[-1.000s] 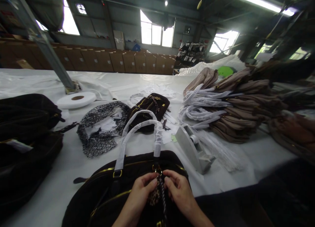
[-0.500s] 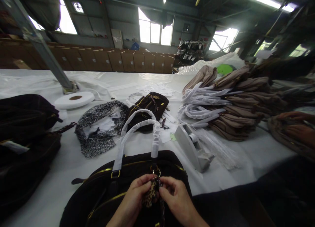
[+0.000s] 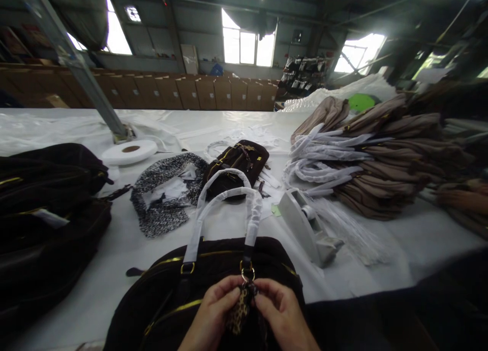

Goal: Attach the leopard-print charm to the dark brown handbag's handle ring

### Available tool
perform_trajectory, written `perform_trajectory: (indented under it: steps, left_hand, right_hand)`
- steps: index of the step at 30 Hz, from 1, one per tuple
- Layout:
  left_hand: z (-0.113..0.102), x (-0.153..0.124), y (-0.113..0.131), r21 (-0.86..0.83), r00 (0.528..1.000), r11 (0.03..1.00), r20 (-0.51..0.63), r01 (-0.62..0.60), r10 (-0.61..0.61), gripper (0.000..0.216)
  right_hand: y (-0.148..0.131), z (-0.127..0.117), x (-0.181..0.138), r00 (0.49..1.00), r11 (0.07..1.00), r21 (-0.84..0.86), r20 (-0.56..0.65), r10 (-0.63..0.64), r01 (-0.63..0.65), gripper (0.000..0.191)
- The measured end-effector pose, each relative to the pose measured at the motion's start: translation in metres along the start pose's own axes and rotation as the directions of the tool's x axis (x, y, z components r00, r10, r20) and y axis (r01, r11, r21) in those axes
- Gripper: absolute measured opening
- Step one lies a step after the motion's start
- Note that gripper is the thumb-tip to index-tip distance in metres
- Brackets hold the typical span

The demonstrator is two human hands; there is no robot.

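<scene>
A black handbag (image 3: pixel 160 290) with gold zips lies in front of me, its two handles (image 3: pixel 201 209) wrapped in white. From the gold ring (image 3: pixel 247 274) at the base of the right handle hangs a leopard-print ribbon (image 3: pixel 238 313). My left hand (image 3: pixel 213 310) pinches the ribbon from the left, just below the ring. Opposite it, my right hand (image 3: pixel 280 308) grips the ribbon's dark upper part between thumb and fingers. The fingertips of both hands nearly meet there and partly hide the knot or fold.
Dark bags (image 3: pixel 49 229) are stacked at left. Beyond the handbag lie a black-and-white cloth (image 3: pixel 152 216) with scraps, a smaller dark bag (image 3: pixel 232 165) and a white tape roll (image 3: pixel 114 154). A grey tape dispenser (image 3: pixel 305 229) and piled brown bags (image 3: pixel 385 173) stand right. Another person's hand (image 3: pixel 465 198) shows far right.
The view has swung slightly left, so everything sits farther right in the picture. Both hands keep hold of the ribbon, with only small finger shifts.
</scene>
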State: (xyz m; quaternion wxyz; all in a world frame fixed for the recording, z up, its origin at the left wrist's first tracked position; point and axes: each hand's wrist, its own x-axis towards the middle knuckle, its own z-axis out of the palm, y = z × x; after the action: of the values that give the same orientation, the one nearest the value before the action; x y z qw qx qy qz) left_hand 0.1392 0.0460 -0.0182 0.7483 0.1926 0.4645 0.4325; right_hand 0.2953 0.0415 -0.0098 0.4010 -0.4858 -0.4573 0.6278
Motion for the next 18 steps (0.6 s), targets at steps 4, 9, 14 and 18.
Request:
perform_trajectory:
  steps: [4,9,14,18]
  left_hand:
    - [-0.001,0.0,-0.006,-0.021,0.999,0.998,-0.005,-0.053,0.053,0.028]
    - [-0.001,-0.001,-0.022,-0.071,0.993,0.993,-0.078,-0.093,0.087,0.029]
    - [0.003,0.002,-0.035,-0.006,0.955,0.965,-0.145,-0.264,0.26,0.038]
    - [0.005,0.001,-0.034,0.105,0.945,0.954,-0.142,-0.282,0.295,0.038]
  right_hand:
    - [0.005,0.001,-0.001,1.0,0.999,0.041,-0.019,-0.006,0.007,0.033]
    - [0.014,0.009,-0.002,0.995,0.994,-0.057,-0.043,-0.092,0.089,0.035]
    - [0.013,0.011,0.0,0.964,0.884,-0.397,0.001,-0.266,0.245,0.033]
    - [0.01,0.005,0.0,0.961,0.853,-0.445,0.087,-0.262,0.273,0.033]
